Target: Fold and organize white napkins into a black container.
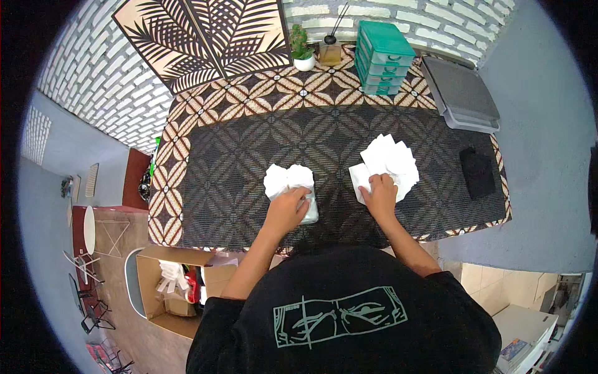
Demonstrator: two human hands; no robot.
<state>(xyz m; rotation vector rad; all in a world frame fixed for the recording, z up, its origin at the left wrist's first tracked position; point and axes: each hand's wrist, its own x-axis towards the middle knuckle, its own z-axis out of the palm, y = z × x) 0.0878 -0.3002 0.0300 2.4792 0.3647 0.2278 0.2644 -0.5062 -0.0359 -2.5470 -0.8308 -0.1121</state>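
Observation:
My left hand (285, 212) lies over a small clear plastic pack (312, 212) near the table's front edge. Crumpled white tissues (287, 177) spread out at the far end of this pack, just past my fingers. The fingers curl there, but their grip is hidden. To the right, several white tissue sheets (390, 156) lie overlapped in a fan on the dark mat. My right hand (382, 194) rests on the near part of the fan, thumb spread to the left. Whether a sheet is pinched under those fingertips cannot be made out.
A dark woven mat (261, 140) covers most of the patterned tablecloth (303, 91). Along the back stand a potted plant (302, 49), a reed diffuser (330, 50) and a green drawer unit (384, 56). A grey-lidded bin (460, 91), black cloth (476, 173) and open cardboard box (175, 322) flank me.

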